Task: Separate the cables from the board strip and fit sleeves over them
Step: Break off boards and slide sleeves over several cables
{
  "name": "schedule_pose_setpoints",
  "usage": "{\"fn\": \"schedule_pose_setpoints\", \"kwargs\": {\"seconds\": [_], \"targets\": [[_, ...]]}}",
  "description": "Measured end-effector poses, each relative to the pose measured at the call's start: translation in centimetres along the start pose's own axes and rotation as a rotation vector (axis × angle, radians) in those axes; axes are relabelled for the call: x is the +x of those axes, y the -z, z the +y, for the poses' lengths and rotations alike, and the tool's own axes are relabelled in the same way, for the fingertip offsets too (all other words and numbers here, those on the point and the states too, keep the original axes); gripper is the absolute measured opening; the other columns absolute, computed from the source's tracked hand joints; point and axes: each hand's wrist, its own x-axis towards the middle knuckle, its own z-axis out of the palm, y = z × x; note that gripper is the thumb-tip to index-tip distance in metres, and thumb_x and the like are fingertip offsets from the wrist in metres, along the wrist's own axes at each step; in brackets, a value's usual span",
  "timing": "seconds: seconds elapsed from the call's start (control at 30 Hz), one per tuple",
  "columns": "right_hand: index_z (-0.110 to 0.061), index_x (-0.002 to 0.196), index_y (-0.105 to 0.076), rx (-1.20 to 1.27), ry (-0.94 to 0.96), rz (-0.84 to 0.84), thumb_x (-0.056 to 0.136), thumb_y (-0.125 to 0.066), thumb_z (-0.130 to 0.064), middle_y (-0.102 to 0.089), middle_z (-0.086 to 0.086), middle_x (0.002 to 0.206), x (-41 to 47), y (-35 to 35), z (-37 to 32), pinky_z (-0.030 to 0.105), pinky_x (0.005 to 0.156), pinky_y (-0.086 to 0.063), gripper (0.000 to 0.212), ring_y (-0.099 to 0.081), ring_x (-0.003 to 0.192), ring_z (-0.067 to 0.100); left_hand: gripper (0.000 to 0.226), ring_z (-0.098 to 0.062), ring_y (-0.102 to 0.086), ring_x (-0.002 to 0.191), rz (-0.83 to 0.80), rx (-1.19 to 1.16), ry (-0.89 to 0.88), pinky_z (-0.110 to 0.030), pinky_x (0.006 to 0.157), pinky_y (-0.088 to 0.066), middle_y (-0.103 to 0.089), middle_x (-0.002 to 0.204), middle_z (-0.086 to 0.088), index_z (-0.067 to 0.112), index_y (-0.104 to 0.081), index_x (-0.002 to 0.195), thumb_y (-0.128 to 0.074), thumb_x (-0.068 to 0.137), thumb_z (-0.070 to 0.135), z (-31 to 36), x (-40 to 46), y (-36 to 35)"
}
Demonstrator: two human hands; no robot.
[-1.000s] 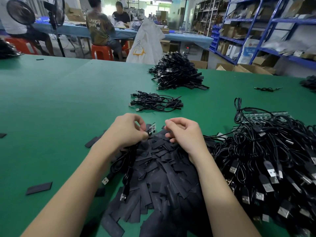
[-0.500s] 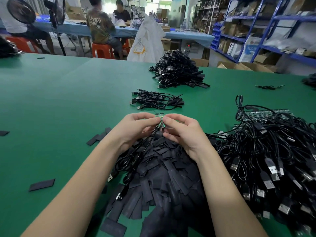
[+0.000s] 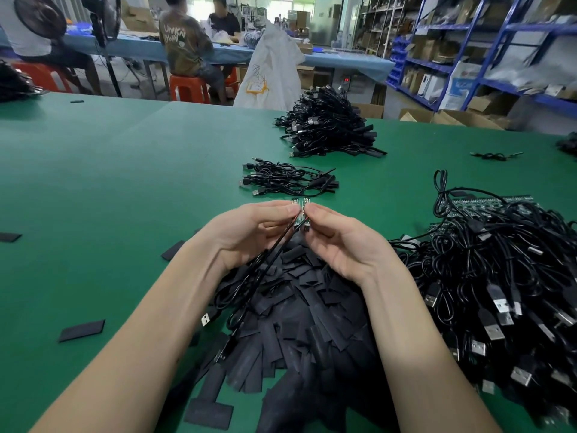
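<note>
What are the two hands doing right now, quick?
Left hand: pinching one side of the small board piece.
Right hand: pinching its other side; thin black cables hang from it.

The scene is bright and evenly lit from overhead, with extra daylight from the glowing doorway (image 3: 290, 7) far beyond the hands. Shadows are soft and short; a faint one lies on the green table (image 3: 93, 182) under the left hand (image 3: 249, 232) and right hand (image 3: 340, 245). The black sleeves (image 3: 312, 307) below the hands swallow detail, nearly featureless. Wide-angle distortion bends the shelving (image 3: 499, 57) up and right of the hands and stretches the forearms. The shelves are slightly smeared; the hands are sharp
</note>
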Motion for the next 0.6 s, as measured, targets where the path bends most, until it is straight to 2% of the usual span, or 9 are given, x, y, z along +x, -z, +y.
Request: {"fn": "schedule_pose_setpoints", "kwargs": {"seconds": [0.07, 0.13, 0.23, 0.3, 0.33, 0.43, 0.5, 0.53, 0.6], "targets": [[-0.012, 0.070, -0.082, -0.022, 0.028, -0.017, 0.065, -0.079, -0.011, -0.074, 0.004, 0.077, -0.4, -0.1, -0.5, 0.015, 0.057, -0.056, 0.006, -0.068, 0.062, 0.008, 0.015, -0.003, -0.068, 0.072, -0.018, -0.016, -0.008, -0.016, 0.069, -0.057, -0.076, 0.086, 0.005, 0.019, -0.082, 0.087, -0.074, 0.074, 0.022, 0.2, -0.1, -0.1], [-0.015, 0.070, -0.082, -0.062, 0.064, -0.024, 0.064, -0.081, -0.014, -0.073, 0.001, 0.074, -0.7, 0.1, -1.2, 0.015, 0.057, -0.056, 0.006, -0.068, 0.062, 0.007, 0.012, -0.003, -0.067, 0.071, 0.035, -0.029, -0.033, -0.017, 0.072, -0.057, -0.075, 0.084, 0.006, 0.021, -0.082, 0.081, -0.077, 0.071, 0.023, 0.4, 0.0, 0.3], [-0.017, 0.070, -0.082, -0.089, 0.070, -0.009, 0.066, -0.082, -0.017, -0.072, -0.001, 0.074, -1.0, 0.5, -1.8, 0.016, 0.056, -0.055, 0.005, -0.067, 0.063, 0.009, 0.012, -0.010, -0.061, 0.066, 0.293, 0.071, -0.080, -0.018, 0.072, -0.057, -0.070, 0.079, -0.001, 0.013, -0.078, 0.086, -0.082, 0.076, 0.017, 0.1, 0.3, 1.7], [-0.017, 0.073, -0.081, -0.093, 0.060, 0.019, 0.066, -0.082, -0.018, -0.072, -0.001, 0.074, -1.0, 0.8, -1.8, 0.017, 0.055, -0.055, 0.007, -0.068, 0.062, 0.009, 0.008, -0.013, -0.057, 0.062, 0.518, 0.357, -0.114, -0.021, 0.065, -0.056, -0.070, 0.074, -0.001, 0.012, -0.075, 0.088, -0.080, 0.085, 0.018, -0.3, 0.2, 2.8], [-0.017, 0.077, -0.080, -0.134, 0.063, 0.051, 0.068, -0.083, -0.018, -0.072, -0.001, 0.075, -0.8, 1.0, -1.7, 0.017, 0.056, -0.055, 0.010, -0.069, 0.062, 0.010, 0.013, -0.013, -0.060, 0.066, 0.612, 0.556, -0.119, -0.024, 0.071, -0.054, -0.072, 0.077, 0.000, 0.014, -0.075, 0.092, -0.079, 0.086, 0.024, -0.4, 0.2, 3.3], [-0.017, 0.090, -0.075, -0.396, 0.105, 0.197, 0.080, -0.083, -0.018, -0.073, -0.007, 0.074, -0.3, 1.2, -1.1, 0.017, 0.055, -0.054, 0.013, -0.067, 0.060, 0.008, 0.044, -0.018, -0.065, 0.098, 0.786, 1.073, -0.131, -0.031, 0.094, -0.049, -0.069, 0.110, -0.001, 0.018, -0.068, 0.120, -0.077, 0.084, 0.041, -0.7, 0.2, 3.1], [-0.016, 0.090, -0.074, -0.445, 0.141, 0.246, 0.084, -0.082, -0.017, -0.071, -0.008, 0.070, -0.1, 1.2, -0.8, 0.017, 0.054, -0.053, 0.010, -0.066, 0.058, 0.008, 0.043, -0.016, -0.062, 0.098, 0.779, 1.124, -0.237, -0.029, 0.091, -0.048, -0.064, 0.112, 0.001, 0.022, -0.066, 0.122, -0.075, 0.085, 0.042, -0.4, 0.2, 1.9], [-0.015, 0.088, -0.074, -0.429, 0.156, 0.249, 0.084, -0.082, -0.016, -0.070, -0.007, 0.069, 0.0, 1.1, -0.7, 0.017, 0.055, -0.054, 0.009, -0.066, 0.059, 0.008, 0.034, -0.011, -0.064, 0.091, 0.703, 1.043, -0.259, -0.028, 0.086, -0.049, -0.066, 0.106, 0.005, 0.025, -0.068, 0.114, -0.075, 0.086, 0.043, -0.2, 0.2, 1.3], [-0.013, 0.087, -0.073, -0.400, 0.186, 0.229, 0.086, -0.080, -0.013, -0.070, -0.006, 0.069, 0.1, 1.0, -0.5, 0.019, 0.060, -0.056, 0.007, -0.068, 0.061, 0.010, 0.021, -0.004, -0.065, 0.072, 0.420, 0.697, -0.170, -0.026, 0.076, -0.051, -0.070, 0.092, 0.006, 0.024, -0.070, 0.103, -0.074, 0.089, 0.040, 0.0, 0.2, 0.0]]}}
